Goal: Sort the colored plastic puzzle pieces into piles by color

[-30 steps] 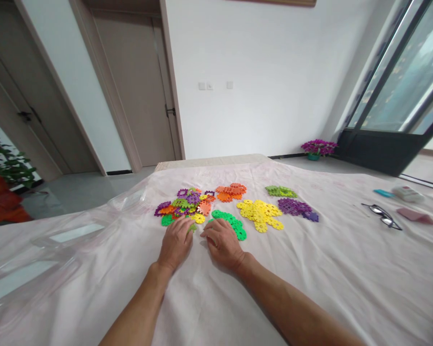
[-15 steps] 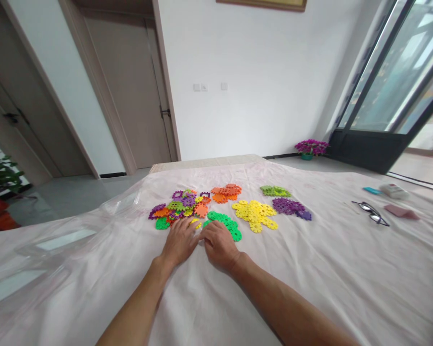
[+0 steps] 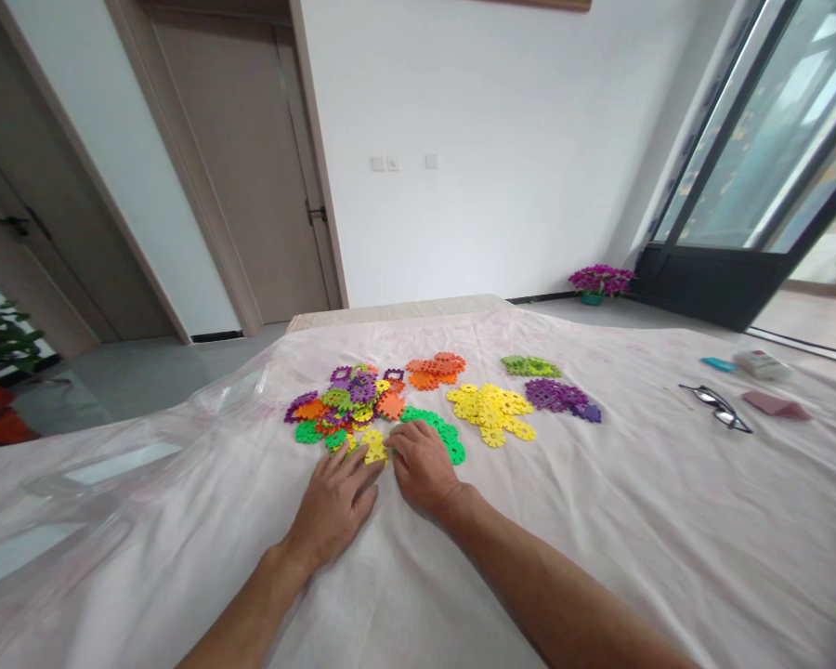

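My left hand (image 3: 335, 502) lies on the cloth with its fingers stretched out, their tips at the near edge of a mixed heap of plastic snowflake pieces (image 3: 348, 398). Just beyond the fingertips are yellow snowflake pieces (image 3: 374, 448) and a green one. My right hand (image 3: 422, 469) rests beside it, fingers curled together, the tips close to the yellow pieces; whatever they grip is hidden. Partly under that hand spreads a pile of green pieces (image 3: 447, 437). To its right lies a pile of yellow pieces (image 3: 491, 409).
Farther back are orange (image 3: 437, 372), light green (image 3: 529, 366) and purple pieces (image 3: 555, 396). At the right lie glasses (image 3: 717, 407), a dark pink folded item (image 3: 776, 405) and a white pack (image 3: 762, 364). Clear plastic covers (image 3: 125, 463) lie on the left of the cloth.
My left hand has drawn back toward me and slightly left, uncovering yellow and green pieces at the heap's near edge. The right hand has hardly moved.
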The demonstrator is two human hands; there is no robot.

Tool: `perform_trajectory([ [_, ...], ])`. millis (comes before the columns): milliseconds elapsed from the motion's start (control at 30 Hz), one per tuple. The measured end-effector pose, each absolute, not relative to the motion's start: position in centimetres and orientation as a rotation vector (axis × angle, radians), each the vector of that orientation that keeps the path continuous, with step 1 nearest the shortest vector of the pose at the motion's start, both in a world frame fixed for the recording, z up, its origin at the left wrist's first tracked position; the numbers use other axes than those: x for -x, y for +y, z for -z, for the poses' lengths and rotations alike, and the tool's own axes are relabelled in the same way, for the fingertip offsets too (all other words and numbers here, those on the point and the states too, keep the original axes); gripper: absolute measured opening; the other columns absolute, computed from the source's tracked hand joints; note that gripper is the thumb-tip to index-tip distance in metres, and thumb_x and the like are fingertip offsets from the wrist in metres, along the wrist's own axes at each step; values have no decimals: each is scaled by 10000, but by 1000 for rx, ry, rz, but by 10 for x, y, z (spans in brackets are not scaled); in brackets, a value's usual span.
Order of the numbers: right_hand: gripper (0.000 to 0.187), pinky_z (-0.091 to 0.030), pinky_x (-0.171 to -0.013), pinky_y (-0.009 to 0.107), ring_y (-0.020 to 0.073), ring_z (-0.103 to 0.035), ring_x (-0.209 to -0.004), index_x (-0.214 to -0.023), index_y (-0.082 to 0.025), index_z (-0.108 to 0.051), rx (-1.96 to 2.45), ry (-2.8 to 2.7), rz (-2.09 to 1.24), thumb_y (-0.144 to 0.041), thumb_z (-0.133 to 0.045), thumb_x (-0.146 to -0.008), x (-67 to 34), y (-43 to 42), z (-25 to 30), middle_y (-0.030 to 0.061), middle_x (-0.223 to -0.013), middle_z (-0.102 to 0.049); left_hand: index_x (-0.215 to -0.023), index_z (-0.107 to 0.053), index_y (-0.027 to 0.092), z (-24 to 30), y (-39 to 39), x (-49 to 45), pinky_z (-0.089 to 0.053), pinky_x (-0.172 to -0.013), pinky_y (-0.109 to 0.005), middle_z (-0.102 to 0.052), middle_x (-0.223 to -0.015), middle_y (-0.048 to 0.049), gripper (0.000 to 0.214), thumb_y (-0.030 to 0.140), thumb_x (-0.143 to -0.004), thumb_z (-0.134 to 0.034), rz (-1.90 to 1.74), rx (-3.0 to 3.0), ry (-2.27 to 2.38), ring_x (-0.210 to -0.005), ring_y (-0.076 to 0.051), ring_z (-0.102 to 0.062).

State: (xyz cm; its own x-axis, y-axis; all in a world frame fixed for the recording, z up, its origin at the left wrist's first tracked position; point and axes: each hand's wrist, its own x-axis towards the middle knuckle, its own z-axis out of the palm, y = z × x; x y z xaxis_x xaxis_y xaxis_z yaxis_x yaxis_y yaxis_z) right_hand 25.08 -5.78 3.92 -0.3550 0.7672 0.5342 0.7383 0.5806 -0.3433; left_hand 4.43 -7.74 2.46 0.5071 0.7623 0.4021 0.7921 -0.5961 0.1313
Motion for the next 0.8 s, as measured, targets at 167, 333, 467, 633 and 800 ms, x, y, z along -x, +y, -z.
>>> perform_trajectory([
  [167,393,-297,-1141,499,294,-361,-1380,-1326,-227,-566,1200,-2263,55,-311,-591,-942,-246,-62,-40,99,-1454,-518,-1093,-727,259,-26,-65,-40,-490,-1054,-415,-709,-1216,-53,326,225,-949,-437,1045,2472,-1594,-1160,-211,-635],
  [333,431,-205,-1194,529,295,-324,-1421,-1367,-225,-532,1169,-2357,48,-365,-568,-960,-241,-60,-38,95,-1408,-569,-1202,-680,233,-21,-58,-41,-445,-1096,-459,-656,-1329,-85,344,219,-913,-493,935,2326,-1695,-1263,-254,-575],
  [467,290,-195,-1187,506,277,-406,-1338,-1205,-245,-628,1152,-2357,9,-366,-594,-944,-242,-61,-43,48,-1222,-671,-1149,-693,221,-25,-60,-44,-466,-1047,-430,-683,-1274,-86,334,164,-888,-493,865,2361,-1687,-1205,-249,-605],
  [633,134,-246,-1135,470,233,-532,-1077,-987,-238,-676,1076,-2358,-33,-328,-658,-888,-245,-66,-51,30,-943,-686,-918,-704,238,-35,-63,-37,-501,-902,-349,-743,-1001,-36,262,152,-878,-460,976,2302,-1838,-992,-211,-667],
  [800,256,-273,-1091,473,240,-526,-1028,-1025,-235,-689,1079,-2336,-33,-414,-708,-843,-245,-67,-51,43,-963,-674,-956,-708,253,-41,-53,-18,-494,-815,-298,-755,-1056,-16,273,221,-898,-443,1159,2095,-2120,-925,-190,-680],
])
